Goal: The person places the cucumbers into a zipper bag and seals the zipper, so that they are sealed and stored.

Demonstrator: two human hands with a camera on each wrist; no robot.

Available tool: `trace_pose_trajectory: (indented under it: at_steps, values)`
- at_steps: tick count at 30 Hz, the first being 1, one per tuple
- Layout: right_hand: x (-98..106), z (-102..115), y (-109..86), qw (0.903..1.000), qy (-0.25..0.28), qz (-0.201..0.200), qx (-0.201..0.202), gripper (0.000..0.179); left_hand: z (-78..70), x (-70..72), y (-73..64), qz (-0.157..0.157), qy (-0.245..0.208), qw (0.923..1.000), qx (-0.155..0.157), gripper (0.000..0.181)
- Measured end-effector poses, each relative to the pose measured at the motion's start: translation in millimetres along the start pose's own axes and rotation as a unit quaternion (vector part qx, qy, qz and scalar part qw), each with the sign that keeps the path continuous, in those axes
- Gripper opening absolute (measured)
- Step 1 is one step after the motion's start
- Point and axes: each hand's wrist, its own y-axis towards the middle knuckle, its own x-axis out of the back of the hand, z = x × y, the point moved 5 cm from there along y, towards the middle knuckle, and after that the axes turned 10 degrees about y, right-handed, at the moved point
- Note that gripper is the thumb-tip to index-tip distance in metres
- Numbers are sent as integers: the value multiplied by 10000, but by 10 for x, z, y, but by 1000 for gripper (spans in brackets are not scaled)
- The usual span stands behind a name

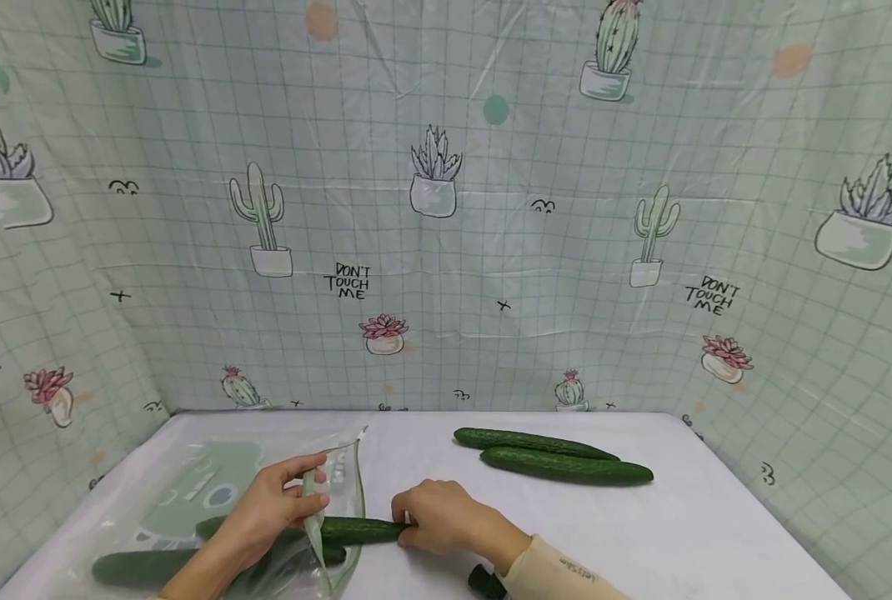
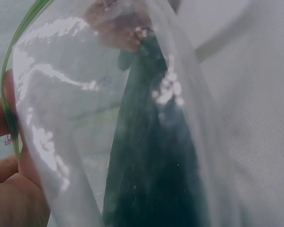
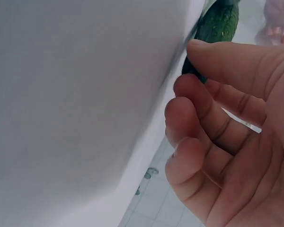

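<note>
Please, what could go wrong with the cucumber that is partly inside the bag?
The right grip holds the cucumber only by its end, which may slip. The left grip holds the soft edge of the bag; if released, the mouth might collapse. Another cucumber inside the bag might block the way.

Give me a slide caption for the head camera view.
Left grip holds a clear bag open while the right grip pinches a cucumber partly inside it.
</note>
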Motion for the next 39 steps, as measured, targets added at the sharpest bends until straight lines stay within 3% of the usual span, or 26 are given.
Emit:
trace_pose_trajectory:
  at_steps: [6,16,31,34,39]
  values:
    - [-42,127,123,9997,-20,-132,222,7,15,10,-6,-43,-3,10000,11,68]
    - [-63,276,290,9996,-37,-103,262,5,4,7,6,-33,48,10000,23,68]
    - [-121,364,462,9930,1125,121,335,4,17,17,-1,-121,101,9999,45,64]
    - [-161,340,497,9847,1690,353,218,7,22,18,0,-128,116,9998,72,63]
    - [-223,291,526,9527,2906,888,80,17,33,16,4,-178,122,9997,128,62]
